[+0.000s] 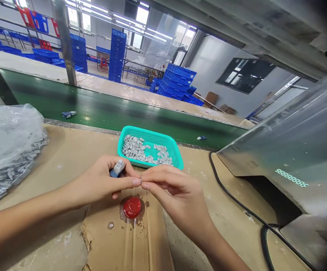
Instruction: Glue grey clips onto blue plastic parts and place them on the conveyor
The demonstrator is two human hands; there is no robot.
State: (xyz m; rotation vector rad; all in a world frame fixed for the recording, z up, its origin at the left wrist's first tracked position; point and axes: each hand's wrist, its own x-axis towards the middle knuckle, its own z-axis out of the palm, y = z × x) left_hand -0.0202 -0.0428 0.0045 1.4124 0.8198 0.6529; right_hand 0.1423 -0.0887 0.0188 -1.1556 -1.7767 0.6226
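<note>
Two hands: the left hand point(101, 180) and the right hand point(174, 194) meet above a cardboard-covered bench, just in front of a basket.
Left hand: fingers curled, gripping a small plastic connector point(117, 169) with a whitish-grey body and a blue base; the thumb reaches across toward the right hand.
Right hand: thumb and forefinger pinched closed, touching the left thumb's tip; other fingers loosely curled. Anything between the pinched fingertips is too small to tell.
Under the hands: a round red push button point(132, 207) sits on a stained patch of the brown cardboard sheet point(129, 242), which is torn near the front.
Just ahead: a teal plastic basket point(152, 131) holds a loose layer of grey-white plastic parts point(136, 148).
Left side: a clear plastic bag point(8, 139) lies over a spread of grey parts point(11, 177).
Right side: a stainless steel panel point(279, 150) leans above a black cable point(253, 207).
Farther out: a green conveyor belt point(109, 113) carries two small blue-and-white parts point(69, 114), and stacked blue plastic crates point(177, 82) stand beyond it.
</note>
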